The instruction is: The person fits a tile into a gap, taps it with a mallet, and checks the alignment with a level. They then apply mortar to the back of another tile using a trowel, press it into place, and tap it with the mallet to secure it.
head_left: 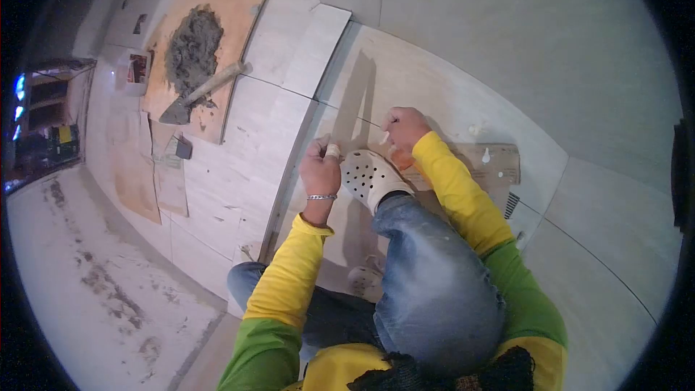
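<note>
My left hand (321,172), with a chain bracelet (321,197) at the wrist, is closed above the lower tiled floor, just left of my clog. A pale band (332,150) shows at its thumb; what its fingers pinch, if anything, I cannot tell. Beyond the toe, my right hand (407,129) is closed too, fingers curled down, with a small white piece (384,139) at its fingertips. Between and below both hands is my white clog (371,177), dotted with holes. An orange patch (402,158) shows beside it, on a flattened cardboard piece (470,163).
A raised tiled step (279,127) runs along my left. On it lies a wooden board (250,11) bearing grey mortar (194,47) and a wood-handled trowel (210,87). A white bucket (135,76) stands behind it. Large tiles cover the wall (507,43) ahead.
</note>
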`<state>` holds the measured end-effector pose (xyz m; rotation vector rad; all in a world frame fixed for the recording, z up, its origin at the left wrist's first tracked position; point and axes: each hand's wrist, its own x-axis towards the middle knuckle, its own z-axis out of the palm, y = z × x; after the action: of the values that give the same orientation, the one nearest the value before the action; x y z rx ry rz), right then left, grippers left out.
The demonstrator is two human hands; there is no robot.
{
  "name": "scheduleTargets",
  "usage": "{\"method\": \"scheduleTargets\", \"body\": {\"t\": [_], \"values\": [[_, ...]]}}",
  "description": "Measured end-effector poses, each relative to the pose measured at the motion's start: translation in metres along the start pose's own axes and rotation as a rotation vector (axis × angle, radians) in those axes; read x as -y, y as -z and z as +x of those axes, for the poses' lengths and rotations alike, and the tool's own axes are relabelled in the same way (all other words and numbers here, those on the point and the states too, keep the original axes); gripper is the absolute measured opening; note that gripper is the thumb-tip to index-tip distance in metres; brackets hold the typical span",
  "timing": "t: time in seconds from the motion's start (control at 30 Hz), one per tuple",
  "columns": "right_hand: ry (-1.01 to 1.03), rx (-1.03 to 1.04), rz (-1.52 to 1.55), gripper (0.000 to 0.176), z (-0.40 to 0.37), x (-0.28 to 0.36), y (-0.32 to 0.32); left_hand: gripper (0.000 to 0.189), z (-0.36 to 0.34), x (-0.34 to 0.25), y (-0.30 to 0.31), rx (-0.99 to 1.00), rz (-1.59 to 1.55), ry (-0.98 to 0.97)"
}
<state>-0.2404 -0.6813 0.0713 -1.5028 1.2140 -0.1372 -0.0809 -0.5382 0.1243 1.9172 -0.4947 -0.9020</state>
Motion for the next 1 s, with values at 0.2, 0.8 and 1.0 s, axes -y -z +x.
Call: {"method": "scheduleTargets", "body": {"t": [0.2,0.8,1.0], "values": [[-0.134,0.066,0.009,0.026,-0.014,0.006,0.035,0.021,0.006,0.011,0.009,0.066,-0.233,0.100],[-0.214,-0.085,-0.098,0.027,-0.034,0.008,0.051,0.020,-0.004,0.020,0.037,0.188,-0.578,0.379],[-0.086,0.082,0.510,0.054,-0.039,0.039,-0.001,0.021,-0.009,0.018,0.020,0.178,-0.423,0.137]]}}
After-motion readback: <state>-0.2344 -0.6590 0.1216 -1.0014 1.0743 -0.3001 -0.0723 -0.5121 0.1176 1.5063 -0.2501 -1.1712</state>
